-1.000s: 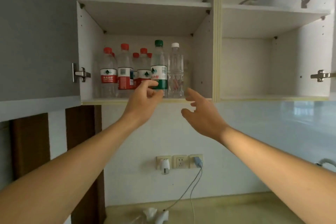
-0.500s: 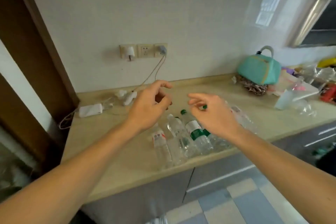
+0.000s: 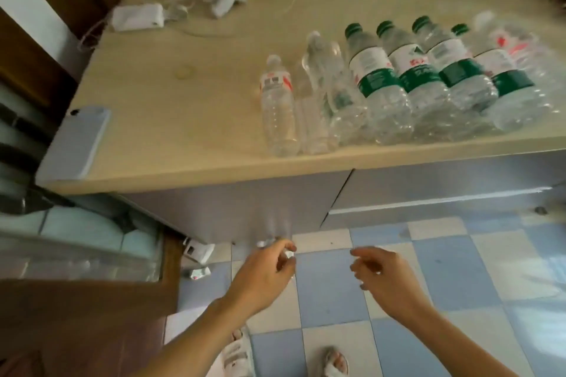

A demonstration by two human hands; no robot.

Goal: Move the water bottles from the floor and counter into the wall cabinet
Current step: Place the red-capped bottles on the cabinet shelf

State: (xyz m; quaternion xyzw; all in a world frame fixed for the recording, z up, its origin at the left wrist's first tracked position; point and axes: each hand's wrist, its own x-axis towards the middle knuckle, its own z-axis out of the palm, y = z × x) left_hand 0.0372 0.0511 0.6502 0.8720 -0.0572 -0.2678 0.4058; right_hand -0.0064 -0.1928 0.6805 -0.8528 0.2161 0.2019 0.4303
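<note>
On the worktop point(image 3: 190, 119) a phone point(image 3: 76, 141) lies at the left edge. Further right, seven bottles point(image 3: 398, 82) lie side by side: two clear ones with white caps, four green-labelled, and a blurred one at the far right. Judging by this row, much remains to move; the cabinet is out of view. Below, over the floor point(image 3: 459, 285), the left hand point(image 3: 263, 272) has loosely curled fingers and seems to pinch something small and blurred, though this is unclear. The right hand point(image 3: 382, 272) is relaxed and empty.
</note>
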